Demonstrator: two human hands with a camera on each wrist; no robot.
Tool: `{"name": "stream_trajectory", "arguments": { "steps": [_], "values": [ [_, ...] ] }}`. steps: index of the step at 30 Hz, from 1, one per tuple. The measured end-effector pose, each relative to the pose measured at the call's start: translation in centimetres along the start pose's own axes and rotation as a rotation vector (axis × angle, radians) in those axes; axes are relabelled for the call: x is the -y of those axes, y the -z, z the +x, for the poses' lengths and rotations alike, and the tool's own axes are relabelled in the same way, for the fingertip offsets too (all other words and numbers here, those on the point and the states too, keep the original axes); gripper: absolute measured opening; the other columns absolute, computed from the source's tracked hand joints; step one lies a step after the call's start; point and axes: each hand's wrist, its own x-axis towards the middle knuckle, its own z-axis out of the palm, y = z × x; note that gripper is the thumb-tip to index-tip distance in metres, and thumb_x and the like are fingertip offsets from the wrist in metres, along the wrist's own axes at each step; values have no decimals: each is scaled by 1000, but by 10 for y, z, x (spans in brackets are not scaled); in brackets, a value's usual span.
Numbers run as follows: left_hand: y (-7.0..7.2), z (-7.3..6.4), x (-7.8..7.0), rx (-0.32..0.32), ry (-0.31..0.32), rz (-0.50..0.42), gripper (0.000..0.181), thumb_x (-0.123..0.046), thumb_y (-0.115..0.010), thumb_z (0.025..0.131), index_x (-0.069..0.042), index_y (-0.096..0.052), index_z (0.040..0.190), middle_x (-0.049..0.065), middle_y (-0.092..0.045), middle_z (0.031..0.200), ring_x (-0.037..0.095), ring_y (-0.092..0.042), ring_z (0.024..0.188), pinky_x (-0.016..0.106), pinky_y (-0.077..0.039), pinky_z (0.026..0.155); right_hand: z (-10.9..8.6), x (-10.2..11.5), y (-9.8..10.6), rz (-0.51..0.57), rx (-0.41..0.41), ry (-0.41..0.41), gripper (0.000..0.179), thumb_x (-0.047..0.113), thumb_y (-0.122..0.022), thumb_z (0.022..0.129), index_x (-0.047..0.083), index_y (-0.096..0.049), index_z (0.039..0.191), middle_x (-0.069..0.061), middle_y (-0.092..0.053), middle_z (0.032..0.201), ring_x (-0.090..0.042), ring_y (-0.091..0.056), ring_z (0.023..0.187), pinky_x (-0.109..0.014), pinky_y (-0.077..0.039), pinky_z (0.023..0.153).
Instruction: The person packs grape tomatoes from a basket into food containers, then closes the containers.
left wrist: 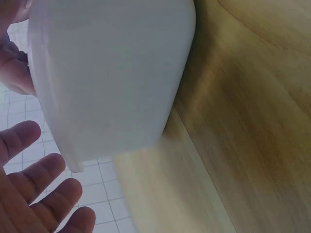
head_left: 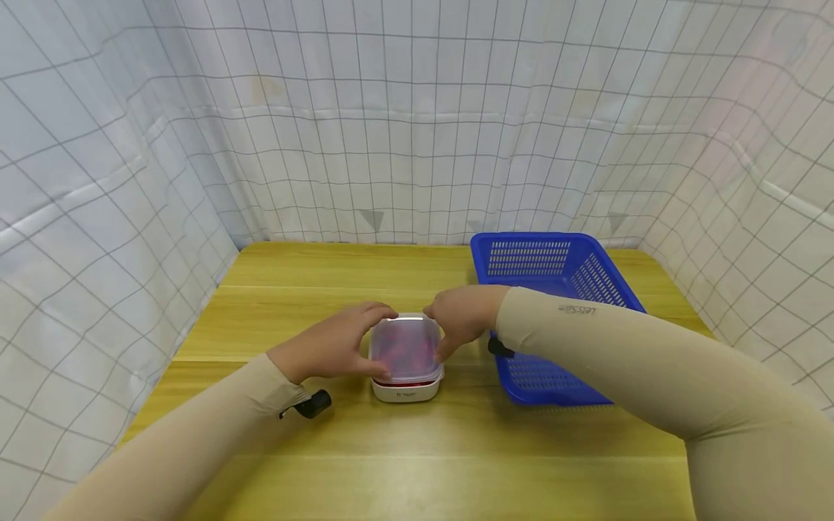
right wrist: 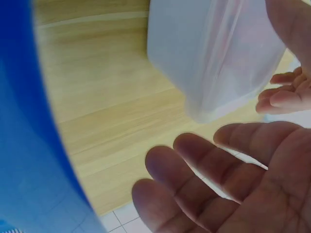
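A white food container stands on the wooden table, topped by a translucent lid through which red contents show. On its left side is my left hand, its thumb lying over the lid's front left corner. In the left wrist view the spread fingers are beside the container's rim, apart from it. My right hand is at the other side, thumb against the lid's right edge. Its other fingers extend below the lid corner in the right wrist view, loosely bent with nothing between them.
A blue plastic basket with slotted walls stands on the right, partly under my right forearm. The wooden table runs back to a white curtain with a grid pattern, which also hangs at both sides.
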Motion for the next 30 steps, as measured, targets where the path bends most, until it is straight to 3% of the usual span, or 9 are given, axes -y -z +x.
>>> {"name": "stream_trajectory", "arguments": {
  "steps": [5, 18, 23, 30],
  "values": [
    [-2, 2, 2, 52, 3, -32, 95, -56, -89, 78, -12, -50, 152, 7, -54, 154, 28, -53, 141, 49, -47, 117, 2, 0, -2, 4, 24, 2, 76, 53, -79, 92, 7, -58, 148, -8, -69, 139, -25, -63, 132, -41, -48, 116],
    [0, -1, -1, 106, -9, -87, 103, -56, -93, 73, -12, -46, 153, 8, -46, 156, 28, -51, 139, 50, -49, 114, -3, 2, 1, -5, 42, 2, 77, 51, -79, 92, 7, -56, 151, -9, -64, 147, -27, -58, 140, -42, -43, 122],
    [0, -1, -2, 115, -13, -77, 105, -55, -93, 72, -10, -46, 154, 9, -46, 157, 28, -51, 141, 49, -48, 115, -1, 3, -1, -1, 13, 30, 76, 51, -81, 90, 7, -59, 148, -9, -67, 143, -26, -61, 136, -41, -45, 120],
    [1, -3, 2, 124, -17, -83, 108, -55, -92, 74, -4, -43, 156, 14, -42, 161, 32, -51, 142, 51, -48, 116, 0, 6, -3, 1, 17, 29, 85, 54, -81, 89, 13, -51, 157, -7, -66, 146, -25, -59, 139, -40, -43, 122]
  ]
}}
